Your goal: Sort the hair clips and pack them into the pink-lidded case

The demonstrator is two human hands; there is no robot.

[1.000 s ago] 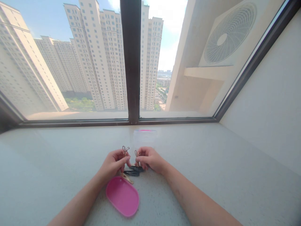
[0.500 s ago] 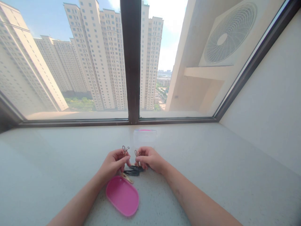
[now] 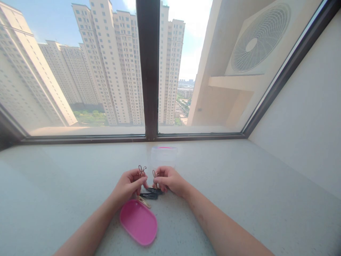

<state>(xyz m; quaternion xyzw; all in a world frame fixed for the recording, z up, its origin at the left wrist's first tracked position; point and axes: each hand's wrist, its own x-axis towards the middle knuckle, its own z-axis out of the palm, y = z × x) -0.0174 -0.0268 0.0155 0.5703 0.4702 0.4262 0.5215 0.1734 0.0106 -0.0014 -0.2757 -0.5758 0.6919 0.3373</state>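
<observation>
My left hand (image 3: 132,182) pinches a small brown looped band (image 3: 142,170) between thumb and fingers. A similar brown looped band (image 3: 154,174) is pinched in my right hand (image 3: 168,179), a short way to the right. Below and between the hands, several black clips (image 3: 151,193) lie on the white sill, partly hidden by my fingers. A gold clip (image 3: 144,202) rests beside them, at the top edge of a pink oval tray (image 3: 140,223). Nothing shows inside the tray.
Behind my hands a clear container (image 3: 164,155) with a pink edge stands on the pale speckled sill (image 3: 66,177). A dark window frame (image 3: 151,71) rises at the back. On the right is a white wall (image 3: 306,117).
</observation>
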